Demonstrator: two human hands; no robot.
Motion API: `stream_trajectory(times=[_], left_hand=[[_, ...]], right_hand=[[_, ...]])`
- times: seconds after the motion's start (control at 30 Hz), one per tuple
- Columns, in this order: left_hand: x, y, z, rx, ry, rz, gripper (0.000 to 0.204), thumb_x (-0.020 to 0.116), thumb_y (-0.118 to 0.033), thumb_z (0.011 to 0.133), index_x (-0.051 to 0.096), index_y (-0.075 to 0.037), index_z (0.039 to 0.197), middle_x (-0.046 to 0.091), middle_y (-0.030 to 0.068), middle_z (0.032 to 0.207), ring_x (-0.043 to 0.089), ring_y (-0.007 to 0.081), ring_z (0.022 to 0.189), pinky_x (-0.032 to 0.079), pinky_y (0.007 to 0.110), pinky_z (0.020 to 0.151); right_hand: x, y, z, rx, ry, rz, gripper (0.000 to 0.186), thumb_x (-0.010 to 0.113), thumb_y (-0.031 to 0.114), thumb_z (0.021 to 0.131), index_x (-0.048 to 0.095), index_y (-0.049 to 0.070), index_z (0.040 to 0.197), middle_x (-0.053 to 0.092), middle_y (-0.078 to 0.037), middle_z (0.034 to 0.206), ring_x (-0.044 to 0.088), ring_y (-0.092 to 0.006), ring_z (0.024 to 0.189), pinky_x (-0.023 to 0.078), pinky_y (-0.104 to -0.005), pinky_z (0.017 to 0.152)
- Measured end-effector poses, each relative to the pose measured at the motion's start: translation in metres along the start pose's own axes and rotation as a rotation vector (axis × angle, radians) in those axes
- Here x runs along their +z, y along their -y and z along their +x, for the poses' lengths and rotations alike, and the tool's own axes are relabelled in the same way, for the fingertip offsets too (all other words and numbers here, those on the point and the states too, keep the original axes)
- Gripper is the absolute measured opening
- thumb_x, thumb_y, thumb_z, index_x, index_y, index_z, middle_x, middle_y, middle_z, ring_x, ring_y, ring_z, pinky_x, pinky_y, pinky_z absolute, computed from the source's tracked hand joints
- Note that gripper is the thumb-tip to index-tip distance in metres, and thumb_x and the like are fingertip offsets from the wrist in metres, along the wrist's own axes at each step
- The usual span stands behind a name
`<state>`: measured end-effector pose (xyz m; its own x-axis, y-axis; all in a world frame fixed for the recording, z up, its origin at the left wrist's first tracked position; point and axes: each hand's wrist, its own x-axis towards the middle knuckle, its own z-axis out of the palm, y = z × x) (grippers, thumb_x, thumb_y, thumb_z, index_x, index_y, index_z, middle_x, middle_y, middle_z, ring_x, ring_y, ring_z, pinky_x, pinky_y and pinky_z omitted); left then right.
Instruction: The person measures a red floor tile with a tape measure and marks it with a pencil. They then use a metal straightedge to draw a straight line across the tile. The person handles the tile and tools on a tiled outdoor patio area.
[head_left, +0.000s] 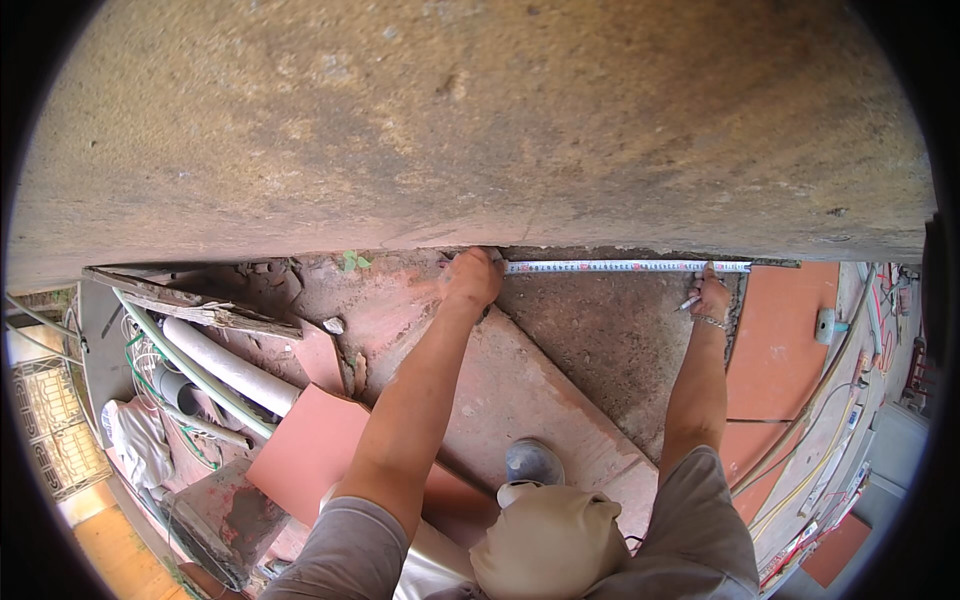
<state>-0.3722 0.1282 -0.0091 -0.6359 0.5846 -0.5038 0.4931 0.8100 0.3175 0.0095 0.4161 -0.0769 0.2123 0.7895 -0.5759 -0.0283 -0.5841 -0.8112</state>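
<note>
Tape measure blade (625,266), thin, springy steel apt to buckle, lay stretched along the foot of the concrete wall (480,120), the left hand (470,280) pinning one end flat, the right hand (712,297) pressing the other while gripping a marker (688,303).

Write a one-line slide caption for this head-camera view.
Left hand pins a tape measure along the wall's foot while the right hand holds a pen beside it.

Pale yellowish-white tape measure (628,266) at 12 o'clock, terracotta-orange tile (318,447) around 8, white pipes (228,367) at 9, mottled tan-brown wall (480,120) above.
</note>
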Motion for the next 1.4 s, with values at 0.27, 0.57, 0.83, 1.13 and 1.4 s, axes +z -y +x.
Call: stream_trajectory(times=[0.27,0.57,0.83,1.13,1.4], left_hand=[[0.019,0.018,0.013,0.117,-0.033,-0.079,0.029,0.064,-0.036,0.094,0.075,-0.014,0.109,0.072,0.0212,0.107,0.068,0.0403,0.106,0.054,0.047,0.093],[-0.034,0.029,-0.068,0.2,-0.012,-0.1,0.028,0.059,-0.032,0.097,0.069,-0.009,0.11,0.073,0.0225,0.1,0.07,0.0434,0.096,0.054,0.054,0.086],[-0.093,0.171,-0.245,0.078,0.089,-0.338,0.022,0.061,-0.023,0.098,0.068,-0.012,0.116,0.071,0.0186,0.092,0.07,0.0369,0.091,0.053,0.049,0.082],[-0.142,0.307,-0.38,-0.031,0.024,-0.501,0.013,0.063,-0.013,0.1,0.071,-0.005,0.107,0.069,0.005,0.083,0.069,0.0154,0.075,0.057,0.032,0.068],[-0.112,0.382,-0.442,0.081,0.025,-0.657,0.015,0.062,-0.015,0.102,0.07,-0.004,0.108,0.069,0.0046,0.083,0.068,0.0127,0.08,0.057,0.031,0.072]], right_hand=[[-0.003,-0.005,0.009,-0.023,0.008,-0.021,0.024,0.065,0.023,0.103,0.064,0.003,0.089,0.06,-0.004,0.075,0.047,-0.0115,0.055,0.035,-0.026,0.044],[-0.021,-0.001,0.0,0.055,0.172,-0.024,0.016,0.064,0.029,0.103,0.063,0.013,0.1,0.05,0.003,0.073,0.041,-0.0095,0.055,0.031,-0.0255,0.045],[-0.021,-0.019,-0.118,0.18,0.428,0.095,0.018,0.063,0.032,0.104,0.061,0.014,0.104,0.056,0.006,0.082,0.041,-0.0027,0.056,0.03,-0.0182,0.041],[-0.012,-0.002,-0.252,0.234,0.654,0.029,0.02,0.068,0.031,0.101,0.062,0.013,0.107,0.06,0.006,0.086,0.04,-0.0016,0.055,0.027,-0.0189,0.04],[-0.043,0.017,-0.325,0.037,0.601,-0.289,0.014,0.069,0.027,0.1,0.063,0.016,0.106,0.064,0.006,0.086,0.04,-0.0004,0.052,0.027,-0.0178,0.038]])
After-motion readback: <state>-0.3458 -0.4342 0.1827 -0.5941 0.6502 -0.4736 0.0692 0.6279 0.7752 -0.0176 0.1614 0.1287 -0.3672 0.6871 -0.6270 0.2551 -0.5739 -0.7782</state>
